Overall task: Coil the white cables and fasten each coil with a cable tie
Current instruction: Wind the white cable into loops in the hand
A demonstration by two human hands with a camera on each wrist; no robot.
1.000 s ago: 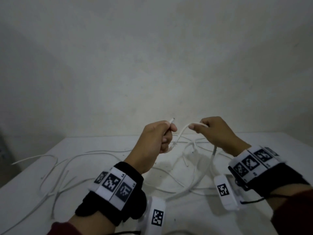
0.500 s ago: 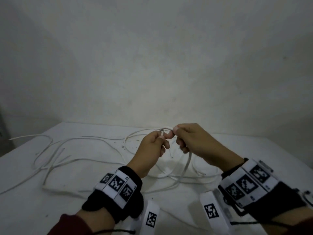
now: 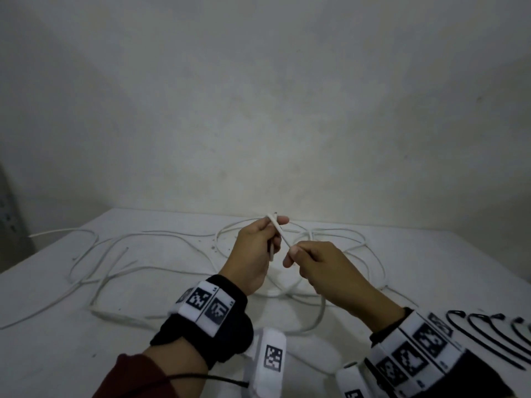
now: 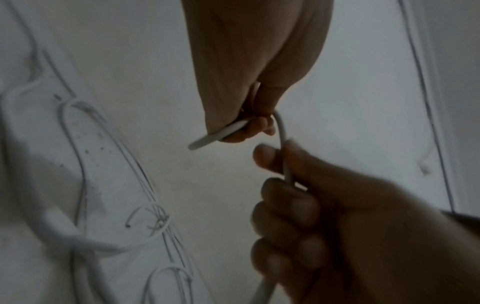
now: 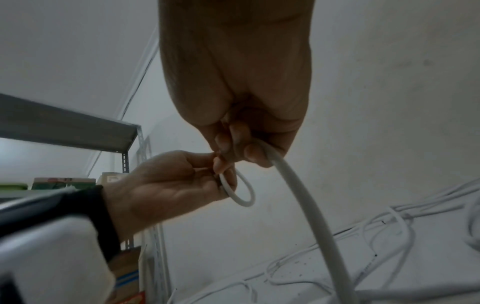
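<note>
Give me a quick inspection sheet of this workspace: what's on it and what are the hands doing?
Surface: white table, dusty specks.
Job's things: white cable held up; black cable ties lying at right.
Clutter: nothing seen.
Grippers: left hand grips the cable near its end; right hand pinches it further along.
Cables: loose white cables sprawled uncoiled over the table.
Surroundings: plain wall; metal shelf with boxes at left.
</note>
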